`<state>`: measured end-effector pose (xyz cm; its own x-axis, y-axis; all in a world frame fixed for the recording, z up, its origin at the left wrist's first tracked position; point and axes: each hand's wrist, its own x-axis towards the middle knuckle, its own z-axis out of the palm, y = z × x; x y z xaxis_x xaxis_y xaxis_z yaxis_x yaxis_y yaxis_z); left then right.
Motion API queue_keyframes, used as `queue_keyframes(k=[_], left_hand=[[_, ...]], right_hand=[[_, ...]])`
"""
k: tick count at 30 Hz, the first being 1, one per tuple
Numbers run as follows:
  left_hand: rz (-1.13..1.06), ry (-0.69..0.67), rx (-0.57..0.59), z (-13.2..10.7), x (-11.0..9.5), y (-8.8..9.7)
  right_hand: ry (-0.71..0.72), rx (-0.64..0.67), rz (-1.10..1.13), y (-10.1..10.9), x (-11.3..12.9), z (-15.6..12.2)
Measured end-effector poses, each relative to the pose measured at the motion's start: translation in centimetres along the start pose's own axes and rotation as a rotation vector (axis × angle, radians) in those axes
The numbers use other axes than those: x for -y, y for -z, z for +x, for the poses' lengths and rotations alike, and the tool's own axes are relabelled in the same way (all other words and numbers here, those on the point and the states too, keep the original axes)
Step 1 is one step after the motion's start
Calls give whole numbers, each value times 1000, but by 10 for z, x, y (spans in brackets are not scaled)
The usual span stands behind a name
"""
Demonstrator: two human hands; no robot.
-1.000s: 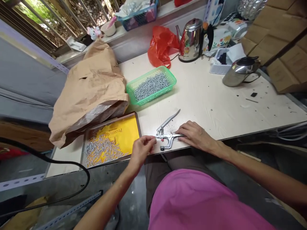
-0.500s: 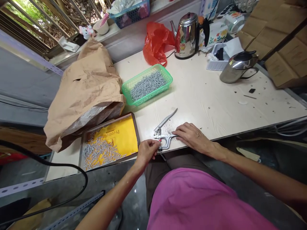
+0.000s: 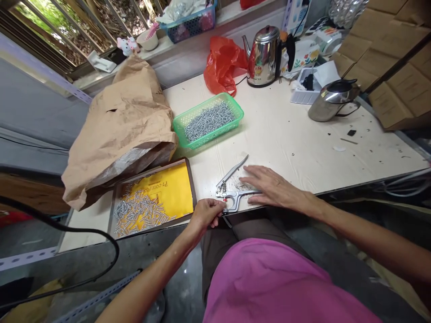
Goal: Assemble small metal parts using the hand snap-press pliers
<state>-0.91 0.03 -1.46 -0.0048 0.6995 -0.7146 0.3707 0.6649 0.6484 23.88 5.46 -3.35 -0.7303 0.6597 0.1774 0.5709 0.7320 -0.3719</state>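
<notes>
A pair of snap-fastener pliers (image 3: 236,196) lies near the table's front edge, its silver handles spread apart and its spring showing. My left hand (image 3: 206,212) pinches thumb and fingertips together right at the jaw; whatever they hold is too small to make out. Over the lower handle is my right hand (image 3: 269,185), fingers spread, with the upper handle free above it. Left of the pliers, a shallow tray (image 3: 190,184) with a yellow sheet contains many small metal pins (image 3: 143,211). More such pins fill a green basket (image 3: 238,117) behind.
A crumpled brown paper bag (image 3: 117,125) stands at the left. Toward the back are a red plastic bag (image 3: 222,67), an electric kettle (image 3: 265,58) and a white basket (image 3: 299,96). A steel jug (image 3: 332,103) sits at the right by cardboard (image 3: 397,76).
My right hand has opened its fingers and let go of the lower handle, now spread over it. The left hand stays pinched at the jaw. The view has shifted slightly.
</notes>
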Motion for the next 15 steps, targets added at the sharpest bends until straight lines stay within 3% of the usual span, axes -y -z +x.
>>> queue_keyframes(k=[6, 8, 15], left_hand=[[-5, 4, -20, 0, 0, -1], [-2, -2, -33, -1, 1, -2], [-35, -16, -31, -3, 3, -4]], right_hand=[[64, 216, -88, 11, -37, 27], [91, 234, -95, 9, -42, 33], [71, 229, -142, 16, -29, 39]])
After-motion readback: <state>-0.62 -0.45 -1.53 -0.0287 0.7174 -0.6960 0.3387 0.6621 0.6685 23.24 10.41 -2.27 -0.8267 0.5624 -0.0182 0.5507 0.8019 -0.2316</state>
